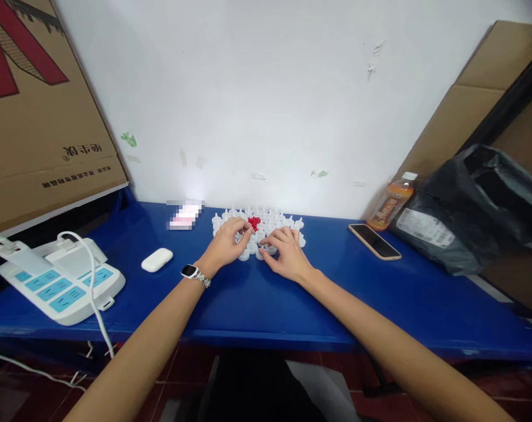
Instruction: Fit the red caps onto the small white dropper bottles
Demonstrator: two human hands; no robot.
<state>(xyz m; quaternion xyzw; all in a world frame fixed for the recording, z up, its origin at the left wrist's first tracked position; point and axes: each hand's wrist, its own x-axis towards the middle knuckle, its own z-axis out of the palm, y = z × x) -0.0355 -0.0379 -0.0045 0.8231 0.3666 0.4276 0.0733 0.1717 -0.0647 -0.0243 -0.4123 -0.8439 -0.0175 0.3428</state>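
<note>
White caps (pixel 266 225) packed in a flat cluster on the blue bench (pixel 248 299), spread side to side under and just beyond both hands. Red beads (pixel 254 222) heaped at the cluster's middle, just right of the fingertips of the left hand (pixel 229 239), up and left of the right hand (pixel 287 253); nearer the left. Left hand curled, fingertips drawn close at the heap's edge; whether pinching anything, cannot tell. Right hand loosely bent, fingertips down on the near-row caps; any grip hidden. Earbud case (pixel 157 259) well out past the left hand, phone (pixel 375 241) well out past the right.
</note>
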